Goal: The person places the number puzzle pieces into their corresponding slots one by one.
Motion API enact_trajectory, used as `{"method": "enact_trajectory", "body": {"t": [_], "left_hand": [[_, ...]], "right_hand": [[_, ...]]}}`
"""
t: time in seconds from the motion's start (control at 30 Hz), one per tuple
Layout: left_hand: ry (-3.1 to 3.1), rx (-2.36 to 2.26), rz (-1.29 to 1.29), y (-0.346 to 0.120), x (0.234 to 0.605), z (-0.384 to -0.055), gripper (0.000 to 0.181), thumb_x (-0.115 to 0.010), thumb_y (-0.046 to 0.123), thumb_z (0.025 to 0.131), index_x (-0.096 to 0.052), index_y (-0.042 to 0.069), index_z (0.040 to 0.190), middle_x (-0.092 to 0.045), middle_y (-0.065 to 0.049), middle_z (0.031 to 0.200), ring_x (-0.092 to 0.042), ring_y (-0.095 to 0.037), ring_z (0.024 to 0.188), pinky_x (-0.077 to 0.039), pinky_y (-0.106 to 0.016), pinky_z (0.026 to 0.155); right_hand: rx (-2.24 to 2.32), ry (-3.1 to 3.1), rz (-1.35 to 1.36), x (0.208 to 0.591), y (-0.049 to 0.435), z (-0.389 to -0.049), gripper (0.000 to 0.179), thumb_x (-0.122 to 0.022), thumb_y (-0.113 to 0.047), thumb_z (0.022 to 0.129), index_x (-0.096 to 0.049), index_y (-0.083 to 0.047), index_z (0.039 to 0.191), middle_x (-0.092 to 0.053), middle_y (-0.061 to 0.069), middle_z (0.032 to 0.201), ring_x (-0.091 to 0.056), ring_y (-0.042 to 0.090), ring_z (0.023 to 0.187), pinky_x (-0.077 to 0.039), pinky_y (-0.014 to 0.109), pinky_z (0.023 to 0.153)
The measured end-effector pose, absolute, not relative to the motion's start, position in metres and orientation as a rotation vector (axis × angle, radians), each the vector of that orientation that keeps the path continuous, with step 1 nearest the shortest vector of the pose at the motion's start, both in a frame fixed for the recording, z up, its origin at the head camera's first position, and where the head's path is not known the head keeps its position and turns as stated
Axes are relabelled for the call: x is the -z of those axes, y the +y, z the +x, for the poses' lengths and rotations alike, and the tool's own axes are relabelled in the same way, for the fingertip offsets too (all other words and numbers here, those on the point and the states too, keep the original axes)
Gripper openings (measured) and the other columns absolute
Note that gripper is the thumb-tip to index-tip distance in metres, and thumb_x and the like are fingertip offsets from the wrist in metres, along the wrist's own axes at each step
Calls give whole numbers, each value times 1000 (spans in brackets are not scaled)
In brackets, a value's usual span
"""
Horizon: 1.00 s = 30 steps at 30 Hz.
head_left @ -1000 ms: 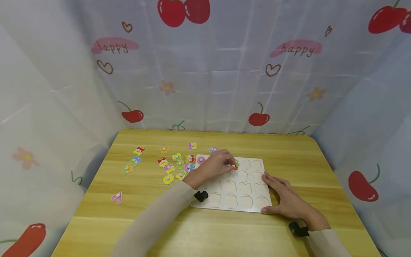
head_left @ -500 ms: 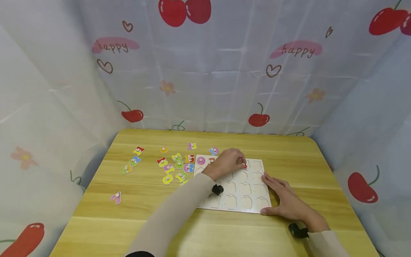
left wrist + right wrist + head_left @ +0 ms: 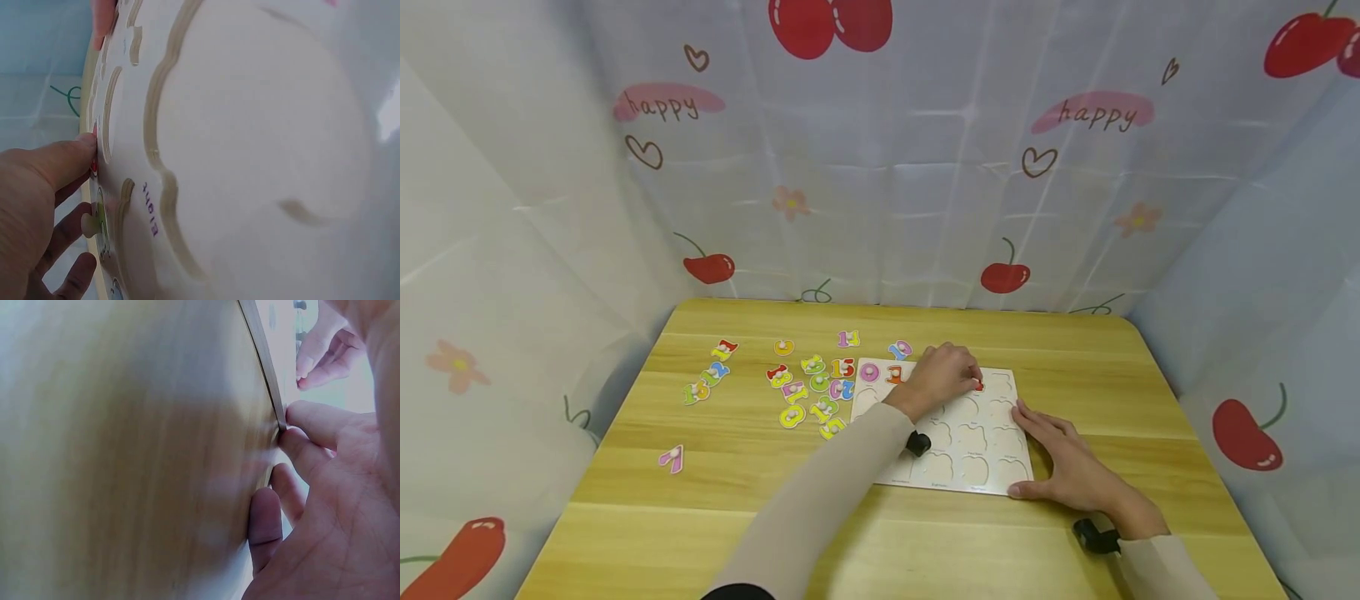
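My left hand (image 3: 942, 377) is over the back row of a white wooden number puzzle board (image 3: 957, 458). Its thumb and a finger pinch a small red puzzle piece (image 3: 979, 386), mostly hidden by the fingers; its number cannot be read. In the left wrist view the red piece (image 3: 94, 162) is at the board surface, beside a green piece (image 3: 100, 215) with a pale knob. A purple 0 (image 3: 869, 372) and an orange-red 1 (image 3: 894, 375) lie in the back-row recesses. At the board's right edge rests my right hand (image 3: 1067, 467), fingers extended and thumb near the front corner.
Several loose number pieces lie left of the board, including a yellow 0 (image 3: 792, 416) and a red-and-yellow 17 (image 3: 725, 350). A pink 7-shaped piece (image 3: 672, 458) lies apart at the left. Behind the wooden table (image 3: 925, 542) hangs a cherry-print curtain (image 3: 880, 233).
My left hand has moved right along the back row with the red piece, uncovering the orange-red 1 and some loose pieces. My right hand has stayed at the board edge.
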<state>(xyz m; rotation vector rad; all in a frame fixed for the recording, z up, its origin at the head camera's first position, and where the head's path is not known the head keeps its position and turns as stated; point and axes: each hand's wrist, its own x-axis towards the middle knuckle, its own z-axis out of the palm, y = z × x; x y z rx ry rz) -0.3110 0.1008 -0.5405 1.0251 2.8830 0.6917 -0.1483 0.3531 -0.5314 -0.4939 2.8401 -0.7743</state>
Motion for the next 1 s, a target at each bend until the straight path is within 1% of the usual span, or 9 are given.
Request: {"method": "enact_trajectory", "body": {"t": [0.17,0.4,0.6,0.77,0.87,0.93,1.0], "left_hand": [[2871,-702,1023,98,538,-308,12,-79,31,114,-90,30,119,-86,12,125,-71,-16,123,-57,-42,113],[2848,-715,1069,90,535,-302,17,-81,29,113,-87,27,129,-86,10,133,-74,-19,132,-57,-46,117],[2842,-784,1106,72,530,-296,21,-79,28,114,-86,26,133,-84,8,139,-74,-18,137,-58,-41,120],[2821,-845,1125,51,521,-291,25,-78,29,115,-84,21,137,-82,5,145,-71,-21,144,-57,-40,124],[2805,-907,1121,37,518,-288,26,-78,31,114,-84,20,137,-81,3,144,-71,-24,144,-57,-45,124],[2797,-951,1113,27,517,-286,26,-79,31,114,-84,19,137,-80,1,143,-71,-25,144,-54,-52,128],[2794,-989,1103,16,515,-282,27,-80,31,113,-84,18,136,-80,-1,142,-72,-29,144,-53,-59,128]], "right_hand": [[787,2840,-499,531,353,-148,127,-105,-57,81,-42,-7,180,-35,20,190,-37,58,160,-36,89,120],[771,2847,-505,531,353,-148,128,-105,-58,81,-42,-7,180,-35,20,191,-38,58,160,-38,88,120],[757,2848,-506,532,353,-148,128,-105,-59,81,-42,-7,180,-35,20,191,-39,57,159,-40,88,119],[760,2859,-515,532,354,-147,128,-105,-59,81,-42,-7,180,-36,20,190,-40,57,159,-41,87,119],[774,2854,-508,532,354,-147,128,-105,-58,81,-42,-7,180,-35,20,191,-39,57,159,-40,87,119],[783,2846,-499,532,354,-147,128,-105,-58,81,-42,-7,180,-35,19,191,-38,57,160,-39,88,119],[791,2836,-491,532,354,-147,128,-105,-58,81,-41,-8,181,-33,18,192,-36,57,161,-36,88,119]]}}
